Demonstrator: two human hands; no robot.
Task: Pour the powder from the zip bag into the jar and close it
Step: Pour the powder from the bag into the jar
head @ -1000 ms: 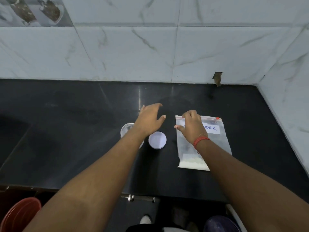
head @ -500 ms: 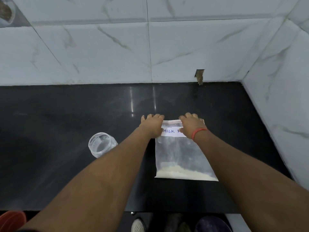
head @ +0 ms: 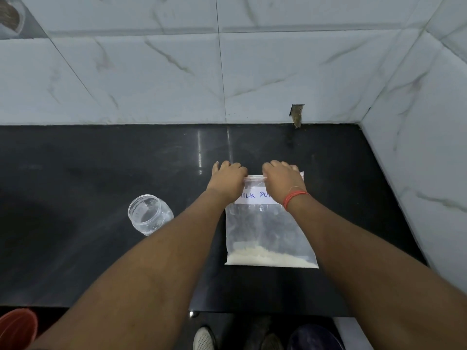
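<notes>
We are looking down at a black bench [head: 101,173] set against marbled white wall tiles [head: 151,77]. The zip bag [head: 270,228] is lying flat on the bench, its seal end toward the wall and a band of pale powder [head: 270,258] gathered along the near edge. A white label [head: 255,195] on the bag is showing the letters "ILK PO"; the rest is hidden by our wrists. Our left hand [head: 227,179] and right hand [head: 281,180] are both resting on the seal strip, fingers curled down and pinching the bag's top edge. A red thread [head: 294,198] is circling the right wrist. The clear jar [head: 149,214] is standing open, without a lid, on the bench, left of the bag and apart from it.
</notes>
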